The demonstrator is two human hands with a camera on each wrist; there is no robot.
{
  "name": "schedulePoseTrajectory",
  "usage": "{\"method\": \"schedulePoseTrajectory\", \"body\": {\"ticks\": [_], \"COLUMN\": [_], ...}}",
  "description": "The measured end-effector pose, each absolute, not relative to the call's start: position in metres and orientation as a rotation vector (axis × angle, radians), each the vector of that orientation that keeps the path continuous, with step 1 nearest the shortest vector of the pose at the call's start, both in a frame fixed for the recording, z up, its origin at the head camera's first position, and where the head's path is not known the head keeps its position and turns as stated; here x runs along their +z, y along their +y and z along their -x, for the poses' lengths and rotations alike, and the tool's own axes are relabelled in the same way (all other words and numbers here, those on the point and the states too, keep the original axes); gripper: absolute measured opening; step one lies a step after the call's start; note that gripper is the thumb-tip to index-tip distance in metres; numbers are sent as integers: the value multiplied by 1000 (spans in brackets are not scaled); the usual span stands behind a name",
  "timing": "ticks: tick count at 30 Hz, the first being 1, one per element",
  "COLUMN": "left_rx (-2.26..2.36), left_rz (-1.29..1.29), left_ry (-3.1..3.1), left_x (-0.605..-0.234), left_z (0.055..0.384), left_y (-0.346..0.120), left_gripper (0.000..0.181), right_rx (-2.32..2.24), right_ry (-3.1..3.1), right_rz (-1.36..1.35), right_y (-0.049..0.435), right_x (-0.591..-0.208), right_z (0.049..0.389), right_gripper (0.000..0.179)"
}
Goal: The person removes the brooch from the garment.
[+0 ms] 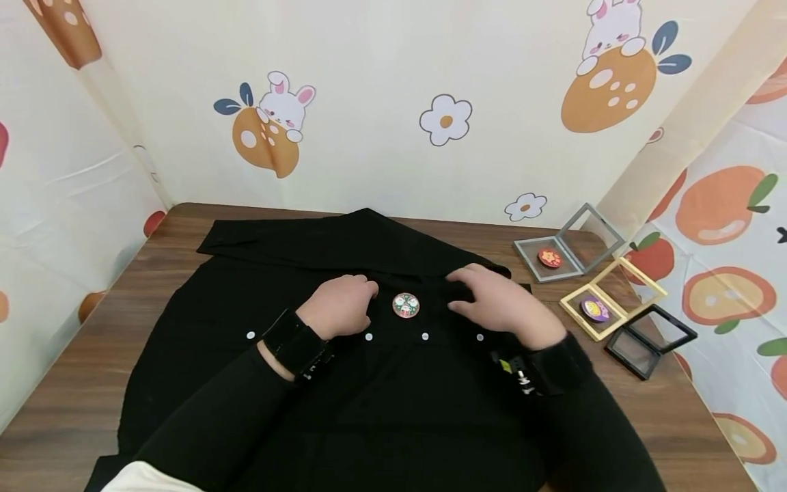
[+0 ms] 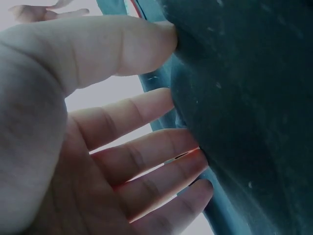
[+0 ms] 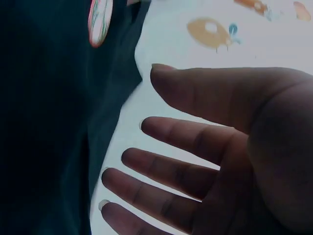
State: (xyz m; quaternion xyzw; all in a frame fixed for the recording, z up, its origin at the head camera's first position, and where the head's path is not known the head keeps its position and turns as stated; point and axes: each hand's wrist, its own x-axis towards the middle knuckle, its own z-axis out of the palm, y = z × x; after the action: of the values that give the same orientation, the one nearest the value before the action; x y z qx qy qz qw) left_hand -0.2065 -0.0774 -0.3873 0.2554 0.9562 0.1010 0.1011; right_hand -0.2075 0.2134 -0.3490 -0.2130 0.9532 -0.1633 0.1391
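A black buttoned garment [image 1: 381, 396] lies spread on the table, and a round patterned badge [image 1: 406, 305] sits on it between the two hands. My left hand [image 1: 341, 305] is just left of the badge. In the left wrist view its thumb and fingertips touch the black cloth [image 2: 244, 107], with the fingers nearly straight. To the badge's right, my right hand [image 1: 498, 301] hovers over the cloth. The right wrist view shows its fingers [image 3: 161, 161] spread and extended, holding nothing; the badge [image 3: 100, 22] shows there edge-on.
On the right stand three open hinged cases: a grey one [image 1: 533, 273] with a red badge [image 1: 549, 257], a yellow one [image 1: 617, 314] with a purple badge [image 1: 594, 309], and a black one [image 1: 633, 352]. Printed curtains [image 1: 369, 137] enclose the wooden table [image 1: 67, 410].
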Motion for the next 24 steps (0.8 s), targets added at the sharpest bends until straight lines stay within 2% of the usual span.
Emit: {"method": "schedulePoseTrajectory", "body": {"ticks": [7,18,24], "left_rx": [291,175,168], "left_rz": [-748,-827,-837], "left_ry": [2834,2854,2833], "left_x": [-388,-387,-389], "left_z": [207,200,199], "left_y": [-79,-69,-67], "left_gripper": [37,51,58], "right_rx": [-483,-424,-380], "right_ry": [2772,2913,2919], "right_rz": [673,849,947], "right_y": [180,170,165], "right_x": [-352,-379,-389], "right_z": [203,200,203], "right_gripper": [48,32,30]}}
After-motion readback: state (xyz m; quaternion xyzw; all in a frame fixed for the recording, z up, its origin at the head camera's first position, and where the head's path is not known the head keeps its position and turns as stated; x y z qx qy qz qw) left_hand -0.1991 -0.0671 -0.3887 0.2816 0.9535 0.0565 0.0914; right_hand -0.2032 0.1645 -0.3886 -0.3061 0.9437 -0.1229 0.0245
